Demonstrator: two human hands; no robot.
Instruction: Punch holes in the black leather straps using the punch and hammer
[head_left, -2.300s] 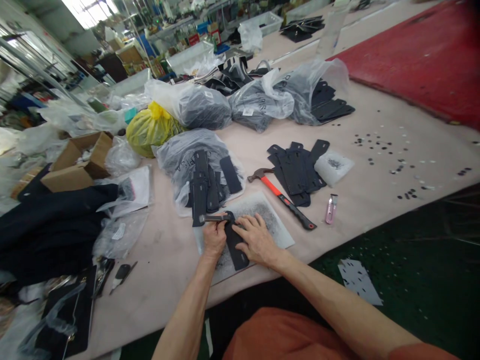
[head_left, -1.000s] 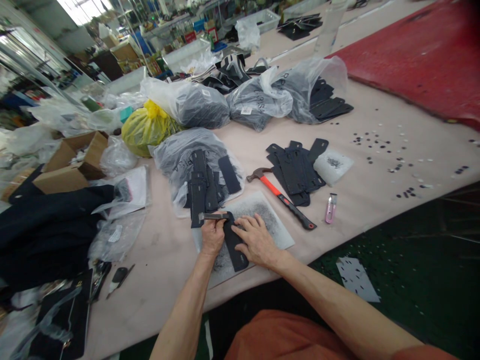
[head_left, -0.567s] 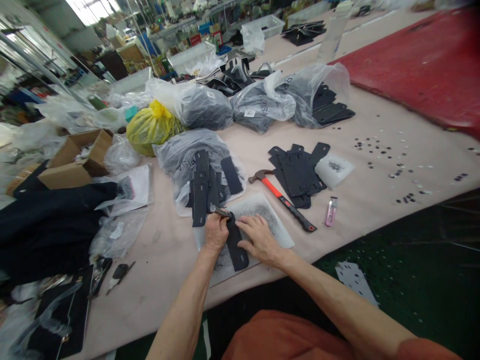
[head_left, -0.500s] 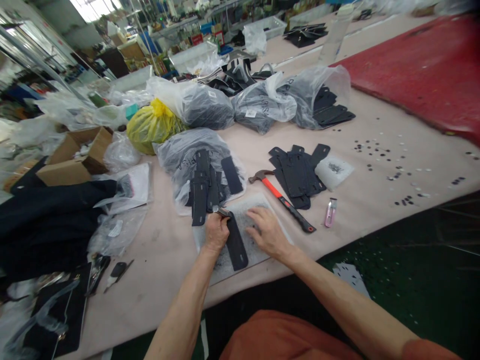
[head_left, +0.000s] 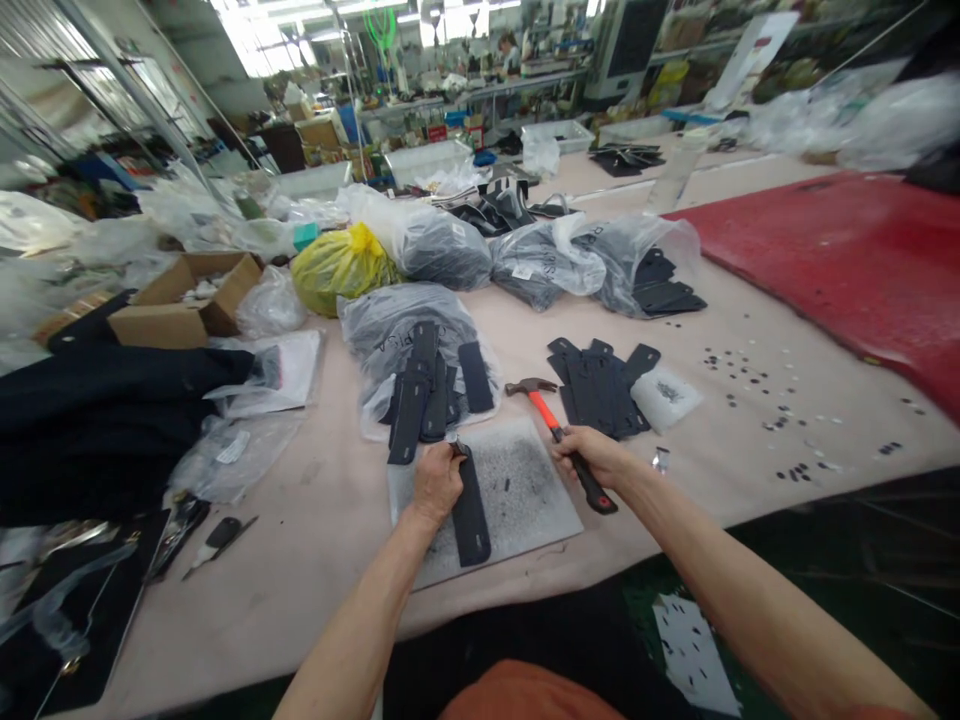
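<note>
My left hand [head_left: 437, 482] is closed around a short metal punch [head_left: 457, 447], most of it hidden by the fingers, at the upper end of a black strip [head_left: 471, 520]. The strip lies on a speckled grey board [head_left: 536, 500] and has a slot near its lower end. To the right, my right hand [head_left: 589, 455] grips the black handle of a claw hammer [head_left: 541, 402] with an orange neck. Its head points away from me, left of a pile of black strips [head_left: 600, 385]. More dark strips [head_left: 412, 400] rest on a plastic bag beyond the board.
Filled plastic bags [head_left: 540, 260] and a yellow bag [head_left: 341, 265] line the far side. A cardboard box [head_left: 180, 310] and black cloth [head_left: 105, 430] are at left. Small cut-out bits [head_left: 795, 420] are scattered at right, near a red sheet [head_left: 825, 260]. A small cutter [head_left: 660, 460] lies behind my right forearm.
My right hand has moved from over the board to the hammer and closed on its handle. My left hand stays at the strip's upper end. The camera view has tilted up.
</note>
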